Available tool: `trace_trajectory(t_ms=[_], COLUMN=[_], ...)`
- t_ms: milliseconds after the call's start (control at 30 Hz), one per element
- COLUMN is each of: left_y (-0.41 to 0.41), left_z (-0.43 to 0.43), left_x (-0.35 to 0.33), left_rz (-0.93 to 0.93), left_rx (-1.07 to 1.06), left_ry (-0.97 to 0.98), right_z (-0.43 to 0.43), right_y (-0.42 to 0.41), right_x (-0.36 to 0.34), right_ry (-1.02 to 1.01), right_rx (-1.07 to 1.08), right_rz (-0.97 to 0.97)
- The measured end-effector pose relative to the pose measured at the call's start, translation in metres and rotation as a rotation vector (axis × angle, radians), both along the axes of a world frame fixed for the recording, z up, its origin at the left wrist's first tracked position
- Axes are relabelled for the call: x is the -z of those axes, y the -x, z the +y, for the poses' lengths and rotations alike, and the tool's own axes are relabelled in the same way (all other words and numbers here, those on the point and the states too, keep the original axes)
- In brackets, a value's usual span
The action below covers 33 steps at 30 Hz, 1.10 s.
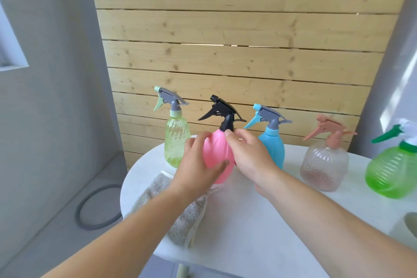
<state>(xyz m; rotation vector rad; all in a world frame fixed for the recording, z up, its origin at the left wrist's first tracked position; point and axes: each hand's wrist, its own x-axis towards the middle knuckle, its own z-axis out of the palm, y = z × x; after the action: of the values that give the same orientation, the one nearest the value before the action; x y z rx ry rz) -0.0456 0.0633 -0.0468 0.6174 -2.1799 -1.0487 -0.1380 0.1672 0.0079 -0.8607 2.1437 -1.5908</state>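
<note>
A pink spray bottle with a black trigger head is held tilted just above the white round table. My left hand grips its body from the left, thumb across the front. My right hand wraps the bottle's right side, thumb and fingertips at the black neck collar. The bottle's lower right side is hidden behind my right hand.
Along the back of the table stand a pale green bottle, a blue bottle, a clear bottle with a peach trigger and a bright green bottle. A clear bag of granules lies under my left forearm. A wooden slat wall stands behind.
</note>
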Motion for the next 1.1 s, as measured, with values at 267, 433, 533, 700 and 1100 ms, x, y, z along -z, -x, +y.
trace_trajectory(t_ms=[267,433,533,700,1100], left_y=[-0.046,-0.079,-0.101,-0.128,-0.145], left_z=[0.1,0.177,0.219,0.25,0.232], left_x=[-0.028,-0.045,-0.05,-0.045,-0.042], left_rz=[-0.041,-0.046,-0.071,-0.135,-0.305], left_rx=[-0.01,0.018,0.022,0.087,0.623], left_ry=[0.224,0.232,0.261,0.273,-0.657], right_z=[0.094,0.161,0.203,0.247,0.271], right_y=[-0.038,-0.057,-0.07,-0.086,-0.091], right_x=[-0.027,-0.04,-0.041,-0.032,-0.015], right_ry=[0.171,0.318,0.364,0.327,0.289], right_rx=[0.036,0.068,0.019,0.027,-0.059], right_rz=[-0.214,-0.36,-0.394,-0.347,-0.401])
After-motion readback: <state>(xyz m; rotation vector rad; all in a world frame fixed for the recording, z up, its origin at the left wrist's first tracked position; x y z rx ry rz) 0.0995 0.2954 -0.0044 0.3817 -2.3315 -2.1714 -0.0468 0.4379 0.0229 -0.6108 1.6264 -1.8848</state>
